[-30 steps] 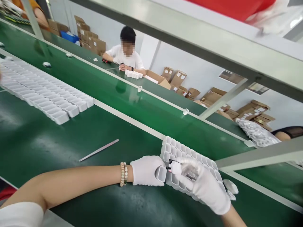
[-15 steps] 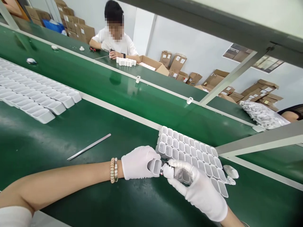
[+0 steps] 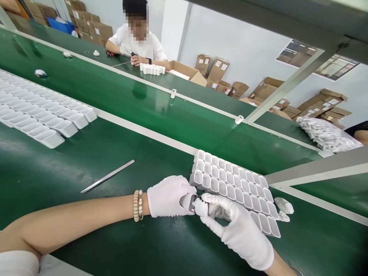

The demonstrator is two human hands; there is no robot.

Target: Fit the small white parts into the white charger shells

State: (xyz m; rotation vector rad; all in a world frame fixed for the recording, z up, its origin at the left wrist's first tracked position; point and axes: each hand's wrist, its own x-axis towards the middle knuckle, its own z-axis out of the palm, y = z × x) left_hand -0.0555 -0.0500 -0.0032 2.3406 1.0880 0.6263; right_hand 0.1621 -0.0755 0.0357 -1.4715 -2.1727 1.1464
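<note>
Both my hands wear white gloves low in the middle of the view. My left hand [image 3: 169, 196] is closed around a small white open-ended shell [image 3: 189, 201], its mouth facing right. My right hand [image 3: 238, 230] pinches a small white insert [image 3: 201, 207] with dark and red bits at its tip, held right at the shell's mouth. Just behind my hands, rows of the same white shells [image 3: 235, 184] stand packed together on the green belt [image 3: 86, 165]. A bead bracelet [image 3: 138, 205] sits on my left wrist.
A metal strip [image 3: 107, 176] lies on the belt to the left. More white shells [image 3: 43, 115] stand in long rows at far left. Loose white parts [image 3: 283, 205] lie right of my block. A seated person [image 3: 138, 38] works across the line; cardboard boxes [image 3: 218, 73] stack behind.
The view has shifted slightly. My right hand has brought the insert closer, so it now meets the mouth of the shell held in my left hand.
</note>
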